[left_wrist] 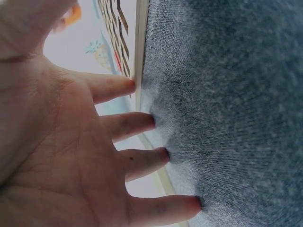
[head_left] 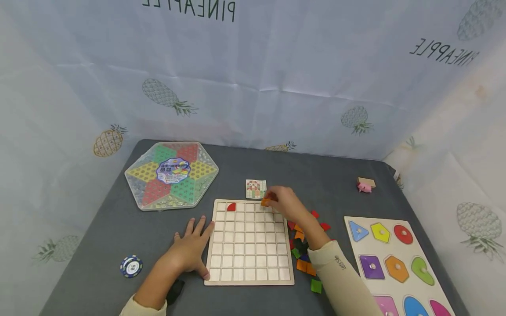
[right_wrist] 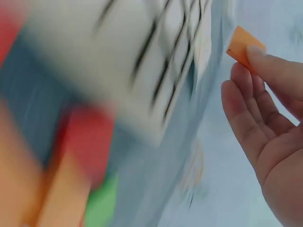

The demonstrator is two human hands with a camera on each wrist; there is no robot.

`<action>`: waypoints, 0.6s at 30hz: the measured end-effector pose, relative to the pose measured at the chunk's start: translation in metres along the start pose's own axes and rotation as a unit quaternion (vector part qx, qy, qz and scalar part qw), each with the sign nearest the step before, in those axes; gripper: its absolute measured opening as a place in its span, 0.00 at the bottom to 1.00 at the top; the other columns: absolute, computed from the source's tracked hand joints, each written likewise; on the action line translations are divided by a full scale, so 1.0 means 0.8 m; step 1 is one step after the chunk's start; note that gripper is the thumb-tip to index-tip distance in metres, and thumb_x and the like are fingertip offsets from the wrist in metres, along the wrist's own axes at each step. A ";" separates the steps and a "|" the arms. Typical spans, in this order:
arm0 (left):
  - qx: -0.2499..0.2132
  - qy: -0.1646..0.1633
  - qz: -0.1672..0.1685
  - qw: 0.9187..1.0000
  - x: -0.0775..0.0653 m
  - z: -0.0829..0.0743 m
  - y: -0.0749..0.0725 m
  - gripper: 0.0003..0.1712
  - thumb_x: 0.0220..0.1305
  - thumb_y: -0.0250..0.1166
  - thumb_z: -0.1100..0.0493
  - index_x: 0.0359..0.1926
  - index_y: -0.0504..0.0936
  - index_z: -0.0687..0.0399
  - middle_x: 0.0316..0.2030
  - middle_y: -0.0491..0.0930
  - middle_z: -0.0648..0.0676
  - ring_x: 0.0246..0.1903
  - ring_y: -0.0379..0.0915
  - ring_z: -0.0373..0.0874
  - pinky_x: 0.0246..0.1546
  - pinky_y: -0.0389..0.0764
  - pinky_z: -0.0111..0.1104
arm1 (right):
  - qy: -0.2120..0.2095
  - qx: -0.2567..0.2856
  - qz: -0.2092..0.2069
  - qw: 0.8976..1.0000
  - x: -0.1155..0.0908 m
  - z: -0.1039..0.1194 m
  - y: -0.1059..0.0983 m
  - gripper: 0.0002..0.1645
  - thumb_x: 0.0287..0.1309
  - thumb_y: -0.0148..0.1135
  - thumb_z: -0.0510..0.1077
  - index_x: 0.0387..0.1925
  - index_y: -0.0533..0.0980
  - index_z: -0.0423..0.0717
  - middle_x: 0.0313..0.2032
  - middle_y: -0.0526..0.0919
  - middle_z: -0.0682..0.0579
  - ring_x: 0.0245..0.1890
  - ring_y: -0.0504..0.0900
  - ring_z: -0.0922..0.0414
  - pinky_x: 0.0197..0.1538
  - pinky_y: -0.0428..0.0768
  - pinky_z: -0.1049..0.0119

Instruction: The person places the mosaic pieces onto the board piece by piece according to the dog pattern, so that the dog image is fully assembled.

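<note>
A wooden grid board (head_left: 250,250) lies in the middle of the table, with a red quarter-circle tile (head_left: 231,206) in its top row. My right hand (head_left: 285,202) pinches an orange tile (right_wrist: 242,45) between thumb and fingers, over the board's far edge. Fingers spread, my left hand (head_left: 189,250) rests by the board's left side; in the left wrist view its index fingertip touches the board's edge. Just beyond the board is a small printed pattern card (head_left: 255,188). Loose coloured tiles (head_left: 302,265) lie to the board's right, partly hidden by my right forearm.
A hexagonal Chinese checkers set (head_left: 189,190) lies at the back left, a poker chip (head_left: 131,266) at the front left. On the right are a knobbed shape puzzle (head_left: 389,237) and a pink pig figure (head_left: 364,187). A black object (head_left: 175,291) sits beside my left wrist.
</note>
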State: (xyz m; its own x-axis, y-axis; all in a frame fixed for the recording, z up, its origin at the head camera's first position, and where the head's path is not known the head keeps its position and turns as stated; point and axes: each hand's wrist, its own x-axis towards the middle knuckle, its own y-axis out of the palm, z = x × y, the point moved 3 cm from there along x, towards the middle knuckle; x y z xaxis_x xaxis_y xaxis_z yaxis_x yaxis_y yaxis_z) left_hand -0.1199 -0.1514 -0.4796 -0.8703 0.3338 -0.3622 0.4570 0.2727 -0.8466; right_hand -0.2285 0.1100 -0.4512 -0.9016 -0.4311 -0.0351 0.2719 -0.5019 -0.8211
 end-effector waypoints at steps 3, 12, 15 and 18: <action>-0.004 0.002 -0.002 1.000 0.001 -0.002 0.002 0.76 0.14 0.80 0.43 0.70 0.50 0.52 0.69 0.43 0.64 0.66 0.33 0.67 0.47 0.48 0.71 | -0.020 0.011 0.030 0.999 0.020 0.024 0.023 0.05 0.56 0.60 0.39 0.36 0.78 0.49 0.33 0.80 0.58 0.33 0.77 0.63 0.35 0.76 0.70; -0.001 -0.004 0.002 1.000 0.002 -0.006 0.003 0.76 0.14 0.80 0.42 0.70 0.50 0.51 0.69 0.43 0.63 0.66 0.33 0.66 0.48 0.49 0.71 | -0.026 -0.016 0.046 0.998 0.044 0.049 0.057 0.04 0.54 0.61 0.36 0.33 0.79 0.46 0.31 0.80 0.55 0.32 0.76 0.61 0.37 0.74 0.68; 0.000 -0.005 0.003 1.000 0.002 -0.004 0.002 0.76 0.14 0.81 0.43 0.70 0.50 0.51 0.69 0.43 0.63 0.66 0.33 0.66 0.47 0.49 0.71 | -0.022 -0.031 0.048 0.998 0.046 0.050 0.059 0.05 0.54 0.61 0.37 0.34 0.79 0.46 0.31 0.80 0.56 0.32 0.76 0.61 0.38 0.74 0.69; 0.005 -0.009 0.005 1.000 0.003 -0.001 0.000 0.76 0.14 0.81 0.43 0.70 0.49 0.51 0.69 0.42 0.63 0.66 0.33 0.66 0.48 0.48 0.71 | -0.027 -0.055 0.047 0.997 0.049 0.052 0.060 0.06 0.54 0.61 0.38 0.35 0.80 0.46 0.33 0.81 0.55 0.34 0.77 0.60 0.39 0.75 0.68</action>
State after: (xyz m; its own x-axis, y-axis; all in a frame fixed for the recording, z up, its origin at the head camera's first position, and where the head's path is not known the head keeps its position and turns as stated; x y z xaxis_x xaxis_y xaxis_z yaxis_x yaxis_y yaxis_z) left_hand -0.1219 -0.1496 -0.4805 -0.8690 0.3199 -0.3776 0.4639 0.2608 -0.8467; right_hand -0.2372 0.0377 -0.4686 -0.8532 -0.5142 -0.0871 0.3141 -0.3732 -0.8730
